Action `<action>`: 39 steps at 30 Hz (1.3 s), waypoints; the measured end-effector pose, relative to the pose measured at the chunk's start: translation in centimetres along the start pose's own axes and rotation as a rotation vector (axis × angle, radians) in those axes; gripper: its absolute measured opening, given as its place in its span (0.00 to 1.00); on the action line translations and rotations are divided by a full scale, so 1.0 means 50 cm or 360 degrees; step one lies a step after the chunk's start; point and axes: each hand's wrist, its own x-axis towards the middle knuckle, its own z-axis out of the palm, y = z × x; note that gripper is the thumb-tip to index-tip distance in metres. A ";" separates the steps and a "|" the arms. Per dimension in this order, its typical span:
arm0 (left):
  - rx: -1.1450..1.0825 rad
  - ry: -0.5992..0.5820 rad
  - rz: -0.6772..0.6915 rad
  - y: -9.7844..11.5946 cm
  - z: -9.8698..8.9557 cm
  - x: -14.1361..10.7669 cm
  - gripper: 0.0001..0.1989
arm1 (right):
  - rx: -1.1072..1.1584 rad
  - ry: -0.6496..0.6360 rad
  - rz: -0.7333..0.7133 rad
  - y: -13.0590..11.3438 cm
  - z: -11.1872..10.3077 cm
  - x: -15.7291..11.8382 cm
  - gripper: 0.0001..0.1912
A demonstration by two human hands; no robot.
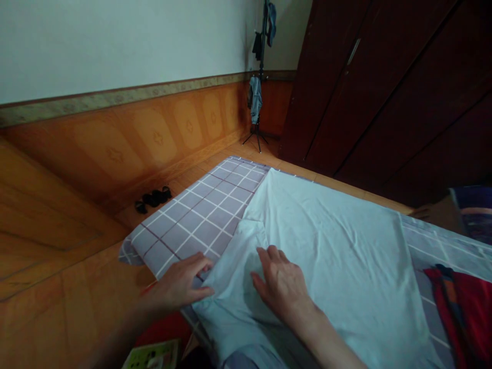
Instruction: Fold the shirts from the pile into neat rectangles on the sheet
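Observation:
A pale mint T-shirt [338, 246] lies spread over the bed, lightly wrinkled, its near part hanging toward me. At its left edge is my left hand [186, 282], thumb and fingers apart beside the cloth; whether it touches the fabric I cannot tell. Over the shirt near its sleeve [246, 241] is my right hand [279, 277], fingers bent a little and thumb apart, with no cloth pinched in it. Beneath the shirt shows a grey checked bedsheet [203, 210].
Red clothing [469, 307] lies on the bed at the right. Black shoes [154, 198] are on the floor by the tiled wall. A coat stand [262, 66] with clothes stands in the far corner beside a dark wardrobe [369, 92]. A green printed item [154, 356] is low at the front.

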 end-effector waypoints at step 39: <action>0.0605 0.0090 0.0728 0.050 0.074 0.145 0.33 | -0.0249 0.0174 -0.0059 0.186 0.027 -0.176 0.29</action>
